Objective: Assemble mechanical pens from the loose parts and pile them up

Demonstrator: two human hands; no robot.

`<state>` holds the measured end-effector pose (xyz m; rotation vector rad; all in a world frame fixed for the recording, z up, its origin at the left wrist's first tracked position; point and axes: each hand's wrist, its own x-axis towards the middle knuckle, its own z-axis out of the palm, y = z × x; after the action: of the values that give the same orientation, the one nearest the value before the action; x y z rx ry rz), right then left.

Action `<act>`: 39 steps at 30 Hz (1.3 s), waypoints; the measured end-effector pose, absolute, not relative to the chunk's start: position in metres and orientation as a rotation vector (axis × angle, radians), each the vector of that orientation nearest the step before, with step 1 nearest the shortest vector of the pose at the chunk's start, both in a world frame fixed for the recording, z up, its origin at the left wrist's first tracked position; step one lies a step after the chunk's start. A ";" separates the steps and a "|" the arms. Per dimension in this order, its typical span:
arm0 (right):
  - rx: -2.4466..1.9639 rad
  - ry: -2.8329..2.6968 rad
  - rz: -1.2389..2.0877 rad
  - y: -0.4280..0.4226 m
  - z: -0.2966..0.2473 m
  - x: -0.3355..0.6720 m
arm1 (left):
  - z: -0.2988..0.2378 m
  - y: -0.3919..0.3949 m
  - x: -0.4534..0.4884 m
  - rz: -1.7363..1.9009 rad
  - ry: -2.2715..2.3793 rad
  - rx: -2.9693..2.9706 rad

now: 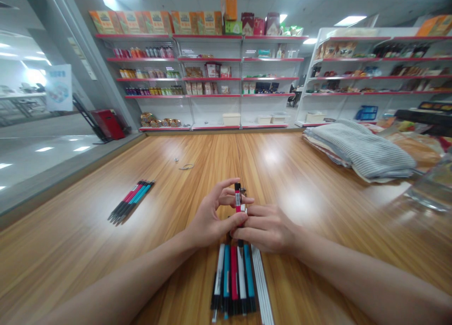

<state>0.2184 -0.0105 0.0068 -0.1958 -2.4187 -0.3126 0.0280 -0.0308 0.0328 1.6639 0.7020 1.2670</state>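
Between both hands a red and black pen (238, 200) is held nearly upright, its black end up and its tip down. My left hand (215, 216) pinches it from the left, the index finger resting over its top end. The fingers of my right hand (270, 228) close on its lower part from the right. Just below the hands lies a row of white, blue and red pens (234, 273), side by side. Thin white sticks (261, 282) lie along the right of that row. Part of the pen is hidden by my fingers.
A bundle of red and blue pens (132, 200) lies at left on the wooden table (197, 146). Farther back are a small wire loop (186, 166) and a tiny metal piece (176, 160). Folded striped cloth (363, 148) and a clear container (434, 183) stand right. Stocked shelves (212, 95) line the back.
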 end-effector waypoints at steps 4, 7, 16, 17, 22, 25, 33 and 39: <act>-0.198 -2.411 -0.315 -0.010 0.005 0.219 | 0.032 -0.031 0.028 1.265 0.673 1.591; -0.199 -2.419 -0.315 -0.010 0.005 0.219 | 0.031 -0.030 0.028 1.268 0.671 1.647; -0.184 -2.433 -0.320 -0.010 0.003 0.220 | 0.029 -0.030 0.027 1.255 0.714 1.698; -0.181 -2.441 -0.323 -0.009 0.003 0.220 | 0.029 -0.030 0.027 1.254 0.715 1.693; -0.159 -2.451 -0.342 -0.010 0.004 0.222 | 0.029 -0.032 0.029 1.270 0.703 1.698; -0.165 -2.431 -0.331 -0.010 0.006 0.221 | 0.028 -0.031 0.029 1.260 0.702 1.699; -0.150 -2.383 -0.290 -0.010 0.007 0.217 | 0.019 -0.023 0.028 1.238 0.686 1.747; -0.159 -2.398 -0.315 -0.010 0.005 0.218 | 0.020 -0.023 0.028 1.227 0.675 1.740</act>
<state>0.2177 -0.0096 0.0048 -0.1586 -2.3983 -0.3154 0.0283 -0.0232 0.0201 1.7397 0.6752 1.2272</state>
